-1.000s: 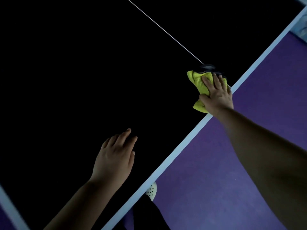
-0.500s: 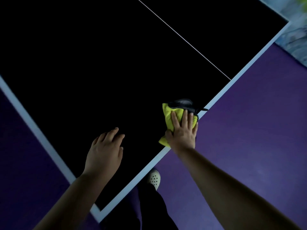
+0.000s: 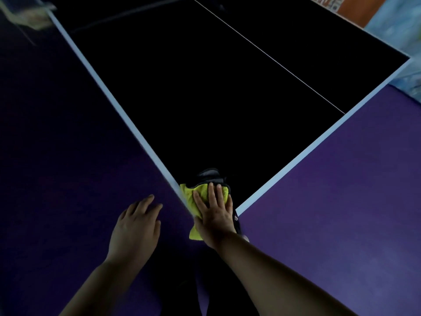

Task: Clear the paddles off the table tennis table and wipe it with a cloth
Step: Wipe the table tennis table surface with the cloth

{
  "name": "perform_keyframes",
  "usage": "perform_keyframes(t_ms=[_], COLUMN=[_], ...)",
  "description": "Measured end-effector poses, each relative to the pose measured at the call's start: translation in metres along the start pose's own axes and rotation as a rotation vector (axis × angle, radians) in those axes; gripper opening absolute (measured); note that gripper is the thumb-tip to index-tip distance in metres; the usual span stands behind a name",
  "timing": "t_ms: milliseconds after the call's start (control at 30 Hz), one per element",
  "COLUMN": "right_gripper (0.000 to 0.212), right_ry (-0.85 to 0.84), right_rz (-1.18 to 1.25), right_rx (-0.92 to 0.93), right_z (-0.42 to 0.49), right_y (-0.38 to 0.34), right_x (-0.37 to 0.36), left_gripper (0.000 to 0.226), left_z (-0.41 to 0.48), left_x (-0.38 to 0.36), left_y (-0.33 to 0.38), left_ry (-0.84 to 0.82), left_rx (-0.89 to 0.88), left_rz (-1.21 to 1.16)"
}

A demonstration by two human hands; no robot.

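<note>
From the head view I see my right hand spread flat, fingers straight and close together, pressing down on the yellow cloth rather than gripping it. The cloth lies bunched on the nearest corner of the table tennis table, touching the pale edge band on the left side, with a dark grey fold showing just beyond my fingertips and a yellow tail hanging off the corner below my palm. My left hand hovers beside the table, over the purple floor, fingers loosely relaxed and holding nothing. A thin white centre line runs along the dark tabletop.
</note>
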State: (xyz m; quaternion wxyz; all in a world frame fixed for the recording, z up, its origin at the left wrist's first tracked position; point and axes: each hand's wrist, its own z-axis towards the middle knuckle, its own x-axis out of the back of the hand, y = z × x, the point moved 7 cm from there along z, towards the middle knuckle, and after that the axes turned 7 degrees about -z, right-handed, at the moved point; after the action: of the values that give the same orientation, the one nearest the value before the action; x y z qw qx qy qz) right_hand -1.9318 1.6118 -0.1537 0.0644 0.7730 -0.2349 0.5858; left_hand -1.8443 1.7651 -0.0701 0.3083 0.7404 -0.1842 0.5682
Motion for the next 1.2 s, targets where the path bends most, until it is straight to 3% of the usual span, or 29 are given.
perform_keyframes(t_ms=[133, 233, 300, 467, 567, 667, 800, 967, 1067, 1133, 1200], right_gripper=[0.066, 0.069, 0.067, 0.073, 0.078, 0.075, 0.078, 0.073, 0.071, 0.078, 0.079], right_ry=[0.032, -0.058, -0.047, 0.176, 0.337, 0.395, 0.562, 0.766, 0.858, 0.86, 0.821], right_rz=[-0.031, -0.075, -0.036, 0.2, 0.36, 0.632, 0.808, 0.829, 0.735, 0.688, 0.658], right_rx=[0.11, 0.108, 0.06, -0.18, -0.266, -0.33, -0.408, -0.328, -0.294, -0.262, -0.22], right_z=[-0.027, -0.046, -0.061, -0.108, -0.138, -0.149, -0.154, -0.168, -0.181, -0.186, -0.186], right_y=[-0.018, -0.014, -0.001, 0.059, 0.098, 0.137, 0.197, 0.29, 0.356, 0.396, 0.431], right_x=[-0.004, 0.006, 0.018, 0.064, 0.097, 0.12, 0.166, 0.221, 0.248, 0.262, 0.273], left_gripper=[0.042, 0.042, 0.041, 0.041, 0.048, 0.055, 0.063, 0.05, 0.059, 0.058, 0.044], left_z=[-0.018, -0.025, -0.025, -0.02, -0.011, -0.002, 0.022, 0.069, 0.09, 0.103, 0.116], left_x=[0.009, 0.019, 0.025, 0.039, 0.046, 0.056, 0.049, 0.039, 0.039, 0.04, 0.043], left_y=[-0.003, 0.01, 0.024, 0.085, 0.136, 0.192, 0.266, 0.39, 0.474, 0.519, 0.556], left_ry=[-0.001, 0.004, 0.007, 0.001, -0.03, -0.031, -0.104, -0.137, -0.121, -0.054, 0.02], left_rx=[-0.032, -0.086, -0.121, -0.274, -0.343, -0.391, -0.339, -0.329, -0.272, -0.234, -0.206], left_rz=[-0.001, -0.029, -0.069, -0.174, -0.262, -0.366, -0.641, -1.063, -1.292, -1.4, -1.437])
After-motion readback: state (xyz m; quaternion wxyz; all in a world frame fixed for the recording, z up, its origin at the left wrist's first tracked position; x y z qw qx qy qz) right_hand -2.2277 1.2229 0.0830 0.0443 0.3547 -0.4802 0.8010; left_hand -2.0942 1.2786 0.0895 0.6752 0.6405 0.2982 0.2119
